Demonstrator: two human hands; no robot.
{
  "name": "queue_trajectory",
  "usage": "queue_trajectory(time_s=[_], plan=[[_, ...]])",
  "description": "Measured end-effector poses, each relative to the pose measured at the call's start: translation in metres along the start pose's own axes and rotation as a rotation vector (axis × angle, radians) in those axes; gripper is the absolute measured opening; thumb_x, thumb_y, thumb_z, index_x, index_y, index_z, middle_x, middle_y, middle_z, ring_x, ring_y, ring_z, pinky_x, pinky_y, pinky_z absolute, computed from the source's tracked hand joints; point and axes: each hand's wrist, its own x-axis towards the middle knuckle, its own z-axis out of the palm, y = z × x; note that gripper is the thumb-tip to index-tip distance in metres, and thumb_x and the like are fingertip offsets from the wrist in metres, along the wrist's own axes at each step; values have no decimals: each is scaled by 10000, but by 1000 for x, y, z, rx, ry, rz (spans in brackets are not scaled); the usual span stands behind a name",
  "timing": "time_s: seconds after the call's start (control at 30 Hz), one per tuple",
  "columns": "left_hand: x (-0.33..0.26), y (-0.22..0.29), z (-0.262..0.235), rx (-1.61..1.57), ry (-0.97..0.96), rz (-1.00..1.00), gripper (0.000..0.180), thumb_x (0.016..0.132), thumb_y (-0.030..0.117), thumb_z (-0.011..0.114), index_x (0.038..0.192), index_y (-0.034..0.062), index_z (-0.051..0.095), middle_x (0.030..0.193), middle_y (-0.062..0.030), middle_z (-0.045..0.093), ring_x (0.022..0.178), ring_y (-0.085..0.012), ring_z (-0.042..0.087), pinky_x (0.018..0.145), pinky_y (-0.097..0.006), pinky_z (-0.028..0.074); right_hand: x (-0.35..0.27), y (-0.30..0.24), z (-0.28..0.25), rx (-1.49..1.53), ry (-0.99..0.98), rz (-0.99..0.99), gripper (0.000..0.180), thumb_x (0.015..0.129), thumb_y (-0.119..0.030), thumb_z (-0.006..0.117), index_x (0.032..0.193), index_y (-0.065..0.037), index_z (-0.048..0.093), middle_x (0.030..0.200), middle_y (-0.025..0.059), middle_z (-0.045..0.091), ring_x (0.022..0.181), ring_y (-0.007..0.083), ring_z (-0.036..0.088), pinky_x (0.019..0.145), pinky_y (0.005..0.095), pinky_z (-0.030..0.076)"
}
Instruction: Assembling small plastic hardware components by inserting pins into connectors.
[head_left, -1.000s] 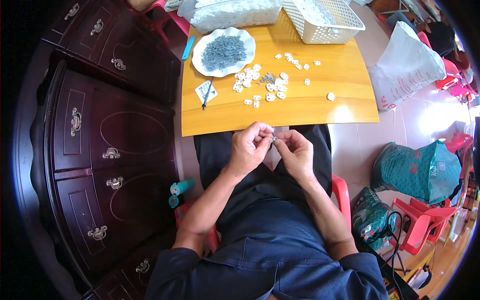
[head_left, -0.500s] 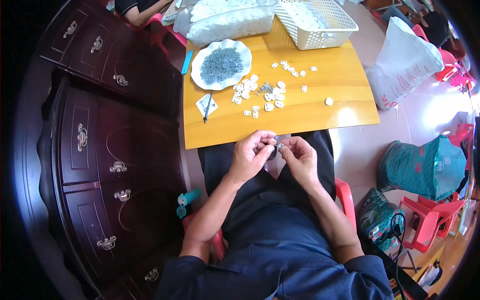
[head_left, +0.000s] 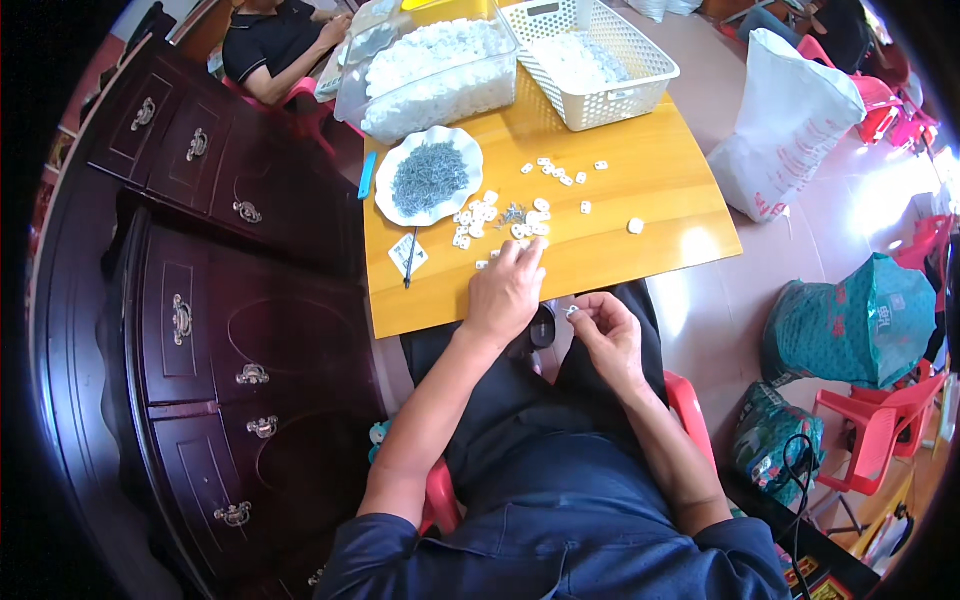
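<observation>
Person is wearing a dark navy short-sleeved shirt with a buttoned collar showing at the lower edge, and black trousers. Forearms are showing bare below the sleeves. Left hand (head_left: 508,292) and right hand (head_left: 608,335) are wearing no gloves, rings or watch.

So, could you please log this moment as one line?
left hand: on small white pieces, table | right hand: pinching small piece over lap

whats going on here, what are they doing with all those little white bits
A seated person reaches the left hand to the small white pieces scattered on the yellow table, fingertips on them. The right hand is over the lap, pinching one small piece. A white plate of grey metal bits, a clear tub and a white basket of white parts stand farther back.
</observation>
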Motion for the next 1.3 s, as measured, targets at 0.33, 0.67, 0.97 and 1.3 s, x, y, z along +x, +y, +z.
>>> queue_trajectory(time_s=[0.33, 0.67, 0.97, 1.3], plan=[[-4, 2, 2, -218, 103, -75, 401, 883, 154, 697, 1276, 101, 635, 954, -110, 658, 845, -332, 673, 706, -436, 553, -2, 1, -9, 10, -38, 42, 89, 969, -22, 651, 1056, -3, 654, 887, -17, 660, 763, 44, 592, 727, 193, 498], [-1, -1, 8, -131, 61, -42, 96, 940, 169, 638, 985, 85, 629, 945, -114, 642, 829, -347, 676, 703, -461, 548, -4, -5, -6, 25, -49, 30, 93, 962, -15, 651, 1054, 3, 655, 889, -6, 668, 759, 51, 596, 721, 199, 498], [-9, -6, 12, -243, 205, 38, 60, 936, 122, 644, 937, 62, 642, 903, -115, 688, 736, -329, 692, 634, -407, 557, -5, -11, 1, 155, -32, 65, 104, 954, -29, 661, 1054, -5, 663, 870, -5, 685, 727, 56, 596, 693, 199, 491], [-58, 64, -3, -890, 67, 2, 91, 859, 13, 723, 921, 43, 664, 786, -102, 643, 623, -200, 644, 572, -307, 499, 5, -35, -1, 738, 139, 314, 152, 976, -112, 653, 1124, -96, 620, 954, 35, 709, 802, 117, 672, 748, 260, 565]])
